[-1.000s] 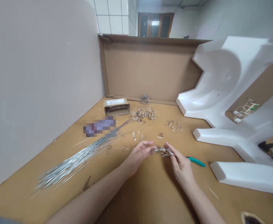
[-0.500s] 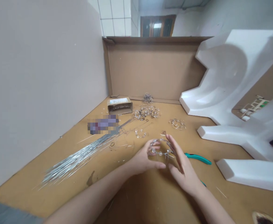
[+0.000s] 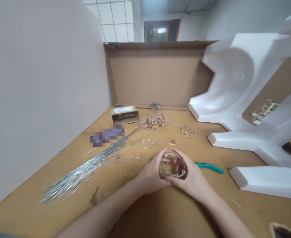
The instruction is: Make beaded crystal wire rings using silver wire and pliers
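My left hand [image 3: 152,172] and my right hand [image 3: 190,175] meet over the brown cardboard surface [image 3: 160,205]. Together they cup a small wire ring strung with clear beads [image 3: 172,164]. The fingers of both hands curl round its rim, thumbs touching below it. A teal-handled pair of pliers [image 3: 210,167] lies just right of my right hand. A bundle of thin silver wires [image 3: 83,173] lies to the left of my left hand.
Piles of clear beads and small rings [image 3: 154,119] lie farther back, with a smaller pile [image 3: 186,131] to their right. A small cardboard box [image 3: 124,114] sits near the back corner. White foam packing [image 3: 237,86] stands at right; a white wall [image 3: 43,82] rises on the left.
The beaded wire strand, held out straight a second ago, has been bent round into a ring. Both hands have closed in together around it.
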The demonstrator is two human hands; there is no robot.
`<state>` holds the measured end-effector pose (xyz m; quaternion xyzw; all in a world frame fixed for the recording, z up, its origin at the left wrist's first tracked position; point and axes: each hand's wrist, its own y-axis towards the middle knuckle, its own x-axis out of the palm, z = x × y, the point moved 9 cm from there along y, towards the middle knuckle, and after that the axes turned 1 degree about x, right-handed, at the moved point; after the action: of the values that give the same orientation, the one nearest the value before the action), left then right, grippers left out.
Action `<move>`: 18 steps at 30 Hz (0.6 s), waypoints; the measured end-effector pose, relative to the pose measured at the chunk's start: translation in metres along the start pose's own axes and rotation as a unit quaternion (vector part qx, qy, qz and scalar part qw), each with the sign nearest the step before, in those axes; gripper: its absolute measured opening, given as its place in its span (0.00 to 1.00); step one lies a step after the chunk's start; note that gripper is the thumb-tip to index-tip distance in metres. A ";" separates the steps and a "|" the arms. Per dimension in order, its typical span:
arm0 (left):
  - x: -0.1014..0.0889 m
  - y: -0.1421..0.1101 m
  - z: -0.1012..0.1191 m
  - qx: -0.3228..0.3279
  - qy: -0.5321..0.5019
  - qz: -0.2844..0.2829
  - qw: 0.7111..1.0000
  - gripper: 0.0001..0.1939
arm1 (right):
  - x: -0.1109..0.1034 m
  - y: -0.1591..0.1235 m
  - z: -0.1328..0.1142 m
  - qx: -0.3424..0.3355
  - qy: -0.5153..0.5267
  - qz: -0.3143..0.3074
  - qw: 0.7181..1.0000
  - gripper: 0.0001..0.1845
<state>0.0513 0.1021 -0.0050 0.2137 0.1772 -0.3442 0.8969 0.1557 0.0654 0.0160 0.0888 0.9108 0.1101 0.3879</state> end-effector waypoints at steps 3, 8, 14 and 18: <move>-0.001 0.000 0.001 -0.003 0.031 -0.012 0.999 0.48 | -0.003 -0.001 -0.003 -0.002 -0.023 0.008 1.000 0.36; -0.008 -0.001 0.013 -0.014 0.119 -0.043 0.992 0.54 | -0.013 -0.003 -0.009 -0.026 -0.140 0.046 0.989 0.35; -0.003 -0.002 0.023 0.029 0.104 -0.019 0.994 0.56 | -0.012 -0.009 -0.020 -0.057 -0.110 0.035 0.992 0.35; -0.001 -0.003 0.016 0.010 0.062 0.009 0.998 0.54 | -0.010 -0.010 -0.021 -0.043 -0.046 0.026 0.998 0.36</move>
<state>0.0509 0.0925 0.0088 0.2452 0.2270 -0.3241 0.8851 0.1465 0.0505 0.0337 0.1005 0.8837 0.1547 0.4302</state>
